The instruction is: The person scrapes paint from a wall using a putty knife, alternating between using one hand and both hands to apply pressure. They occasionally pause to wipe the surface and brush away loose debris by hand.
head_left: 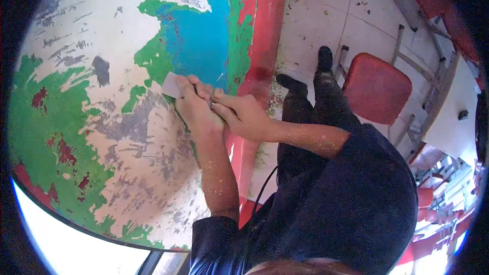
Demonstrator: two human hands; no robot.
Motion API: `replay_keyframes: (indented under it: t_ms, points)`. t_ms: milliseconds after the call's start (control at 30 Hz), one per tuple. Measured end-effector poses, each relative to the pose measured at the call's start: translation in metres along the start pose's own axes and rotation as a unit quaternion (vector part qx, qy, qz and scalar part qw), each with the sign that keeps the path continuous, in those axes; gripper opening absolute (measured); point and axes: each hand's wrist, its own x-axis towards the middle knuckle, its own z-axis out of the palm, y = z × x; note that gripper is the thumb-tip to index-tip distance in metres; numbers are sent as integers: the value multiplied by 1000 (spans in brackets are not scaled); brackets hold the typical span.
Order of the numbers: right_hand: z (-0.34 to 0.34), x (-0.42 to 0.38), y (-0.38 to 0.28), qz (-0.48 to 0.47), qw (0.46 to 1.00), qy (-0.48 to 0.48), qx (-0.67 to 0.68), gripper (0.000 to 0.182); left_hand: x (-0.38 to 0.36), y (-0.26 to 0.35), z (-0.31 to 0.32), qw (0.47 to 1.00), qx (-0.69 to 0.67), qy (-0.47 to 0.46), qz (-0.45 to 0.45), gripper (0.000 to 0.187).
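Observation:
My left hand is closed around a scraper, its fingers close behind the flat grey blade. Behind it, my right hand also grips the scraper, closed, right up against the left hand. The handle is mostly hidden by my fingers. The blade lies against a large round-edged tabletop with patchy paint. Blue and green paint border the blade, and pale, scraped areas with grey streaks spread to its left. Flecks of paint cling to both forearms.
A red band runs along the tabletop's near side. A red-seated chair stands to the right of my legs, with more metal chair frames beyond. Paint chips litter the tiled floor. A dark cord hangs beside my body.

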Motion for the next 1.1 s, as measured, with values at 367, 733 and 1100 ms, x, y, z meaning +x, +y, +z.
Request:
replay_keyframes:
  t_ms: [367,733,1100]
  points:
    - [7,16,-11,-49,997,52,-1,19,-4,12,0,999,22,27,5,35]
    - [-1,6,-10,-6,1000,11,-23,18,-5,17,8,999,28,7,-13,34]
    - [-1,6,-4,-40,999,29,-23,20,8,3,0,1000,-11,-7,-23,38]
